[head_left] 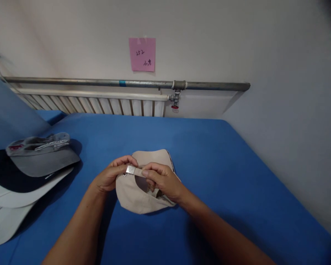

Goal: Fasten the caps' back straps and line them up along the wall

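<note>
A beige baseball cap lies on the blue surface, its back opening facing me and its brim pointing away. Across that opening runs an adjustment strap with a silver metal buckle. My left hand is closed at the buckle end, thumb and fingers pinching the strap by the buckle. From the other side, my right hand pinches the strap just right of the buckle, its lower fingers curled over the opening. Part of the cap's right side is hidden behind my right hand.
Several stacked caps stand at the left, a grey cap on top of dark and white ones. Behind the blue table are a white radiator, a metal pipe and a red-handled valve. A pink note hangs on the wall.
</note>
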`<action>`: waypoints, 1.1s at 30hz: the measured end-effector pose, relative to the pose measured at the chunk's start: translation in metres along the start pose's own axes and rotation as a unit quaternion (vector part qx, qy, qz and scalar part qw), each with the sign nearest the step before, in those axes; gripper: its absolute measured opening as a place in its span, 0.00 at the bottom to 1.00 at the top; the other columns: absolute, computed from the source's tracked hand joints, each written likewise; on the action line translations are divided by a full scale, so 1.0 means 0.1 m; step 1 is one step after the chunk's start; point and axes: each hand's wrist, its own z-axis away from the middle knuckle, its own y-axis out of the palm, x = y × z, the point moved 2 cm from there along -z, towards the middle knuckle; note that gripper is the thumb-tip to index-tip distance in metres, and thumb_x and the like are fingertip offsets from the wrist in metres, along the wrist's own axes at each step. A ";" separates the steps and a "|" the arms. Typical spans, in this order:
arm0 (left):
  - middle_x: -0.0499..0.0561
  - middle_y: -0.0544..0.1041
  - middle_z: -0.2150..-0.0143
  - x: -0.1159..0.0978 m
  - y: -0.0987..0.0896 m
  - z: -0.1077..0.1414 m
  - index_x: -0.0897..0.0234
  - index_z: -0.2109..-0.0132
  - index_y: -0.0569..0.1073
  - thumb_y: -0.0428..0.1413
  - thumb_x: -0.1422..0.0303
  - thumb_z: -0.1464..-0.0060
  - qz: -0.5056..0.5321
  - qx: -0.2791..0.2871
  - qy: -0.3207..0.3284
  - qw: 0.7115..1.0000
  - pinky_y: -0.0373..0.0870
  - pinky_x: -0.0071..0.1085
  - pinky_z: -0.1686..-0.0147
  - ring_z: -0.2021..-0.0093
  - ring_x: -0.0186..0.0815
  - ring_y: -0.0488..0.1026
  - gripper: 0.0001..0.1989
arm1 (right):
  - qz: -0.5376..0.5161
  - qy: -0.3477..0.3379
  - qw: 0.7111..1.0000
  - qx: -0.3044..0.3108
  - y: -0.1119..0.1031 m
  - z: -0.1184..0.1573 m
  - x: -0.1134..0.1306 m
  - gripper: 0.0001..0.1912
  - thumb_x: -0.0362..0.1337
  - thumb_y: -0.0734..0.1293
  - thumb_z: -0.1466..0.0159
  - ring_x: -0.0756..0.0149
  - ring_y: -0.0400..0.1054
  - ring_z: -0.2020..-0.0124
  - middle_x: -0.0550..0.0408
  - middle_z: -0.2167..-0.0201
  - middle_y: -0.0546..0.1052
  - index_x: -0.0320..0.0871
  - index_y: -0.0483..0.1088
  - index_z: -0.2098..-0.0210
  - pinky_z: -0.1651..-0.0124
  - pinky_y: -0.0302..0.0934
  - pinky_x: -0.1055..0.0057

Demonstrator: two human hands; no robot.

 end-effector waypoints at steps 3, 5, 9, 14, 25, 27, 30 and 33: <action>0.46 0.74 0.77 -0.01 0.02 0.01 0.65 0.67 0.77 0.68 0.64 0.59 0.002 -0.011 -0.011 1.000 0.60 0.19 0.81 0.80 0.26 0.68 0.13 | 0.020 -0.012 1.000 -0.016 0.01 0.01 0.01 0.09 0.41 0.65 0.39 0.75 0.55 0.82 0.65 0.85 0.62 0.42 0.70 0.70 0.76 0.51 0.75; 0.45 0.74 0.77 -0.02 0.03 0.01 0.65 0.67 0.77 0.68 0.65 0.59 0.002 -0.018 -0.010 1.000 0.60 0.19 0.81 0.81 0.25 0.67 0.12 | 0.036 -0.016 0.999 -0.028 0.02 0.01 0.00 0.09 0.42 0.64 0.39 0.75 0.55 0.82 0.65 0.84 0.62 0.43 0.69 0.71 0.76 0.51 0.75; 0.45 0.74 0.78 -0.02 0.04 0.00 0.66 0.68 0.77 0.68 0.66 0.59 0.000 -0.019 -0.006 1.000 0.60 0.19 0.81 0.81 0.25 0.66 0.12 | 0.072 -0.021 0.996 -0.047 0.04 0.01 -0.04 0.09 0.42 0.64 0.38 0.74 0.56 0.81 0.64 0.83 0.63 0.43 0.70 0.70 0.76 0.50 0.75; 0.45 0.73 0.77 -0.01 0.02 0.00 0.66 0.68 0.76 0.66 0.69 0.58 -0.017 -0.021 -0.004 1.000 0.61 0.19 0.81 0.81 0.25 0.66 0.09 | 0.028 -0.008 0.999 -0.026 0.05 0.01 -0.02 0.09 0.42 0.66 0.40 0.75 0.56 0.81 0.64 0.84 0.63 0.42 0.70 0.71 0.76 0.51 0.75; 0.46 0.74 0.74 -0.01 -0.03 -0.01 0.66 0.66 0.77 0.69 0.70 0.65 -0.061 0.026 0.030 0.997 0.62 0.20 0.76 0.76 0.26 0.67 0.15 | -0.095 0.021 0.995 0.016 0.04 -0.04 -0.10 0.10 0.42 0.69 0.45 0.77 0.55 0.84 0.66 0.85 0.63 0.42 0.69 0.72 0.79 0.49 0.76; 0.46 0.75 0.73 0.00 -0.02 -0.01 0.65 0.66 0.78 0.70 0.70 0.65 -0.061 0.019 0.021 0.998 0.63 0.20 0.75 0.75 0.26 0.68 0.15 | -0.100 0.022 0.995 0.019 0.04 -0.04 -0.11 0.10 0.43 0.70 0.45 0.77 0.55 0.84 0.66 0.85 0.64 0.42 0.69 0.72 0.79 0.49 0.76; 0.46 0.76 0.73 0.01 -0.02 -0.01 0.65 0.66 0.78 0.70 0.70 0.64 -0.056 0.011 0.004 0.998 0.64 0.20 0.74 0.75 0.26 0.70 0.14 | -0.099 0.026 0.995 0.009 0.04 -0.05 -0.10 0.10 0.42 0.69 0.45 0.77 0.55 0.84 0.66 0.85 0.64 0.42 0.69 0.73 0.79 0.51 0.76; 0.46 0.76 0.73 0.01 -0.01 -0.01 0.65 0.66 0.78 0.70 0.69 0.64 -0.051 0.003 -0.011 0.999 0.65 0.20 0.75 0.76 0.27 0.71 0.14 | -0.094 0.020 0.995 0.012 0.03 -0.05 -0.09 0.09 0.41 0.69 0.45 0.77 0.54 0.84 0.66 0.85 0.63 0.42 0.69 0.73 0.79 0.51 0.76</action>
